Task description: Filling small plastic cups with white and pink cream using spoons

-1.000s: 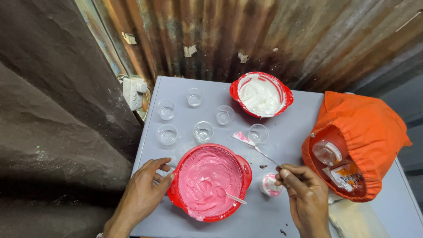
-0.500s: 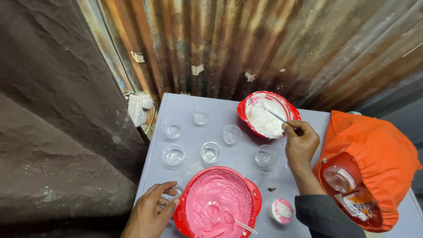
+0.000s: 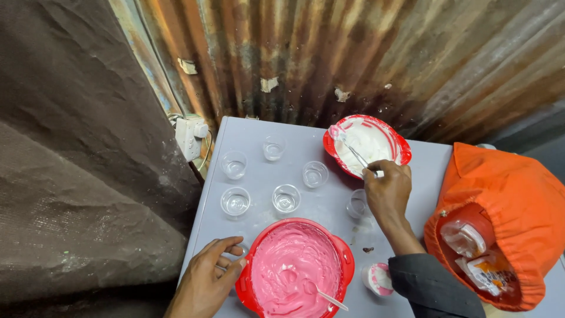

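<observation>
Grey table point(image 3: 306, 138): right hand point(image 3: 387, 189) now grips spoon point(image 3: 352, 151) in white bowl point(image 3: 395, 136); left hand point(image 3: 207, 281) steadies pink bowl point(image 3: 347, 259).

Glossy red plastic is seen on the round bowl of pink cream point(image 3: 292, 272) and the round bowl of white cream point(image 3: 369, 144), both mixes wet and shiny. The small cups point(image 3: 286, 198) look like clear, smooth plastic. The grey table top point(image 3: 329, 206) is matt; the corrugated metal wall point(image 3: 353, 53) is rusty and rough; the orange cloth bag point(image 3: 512, 200) is soft and matt.
</observation>
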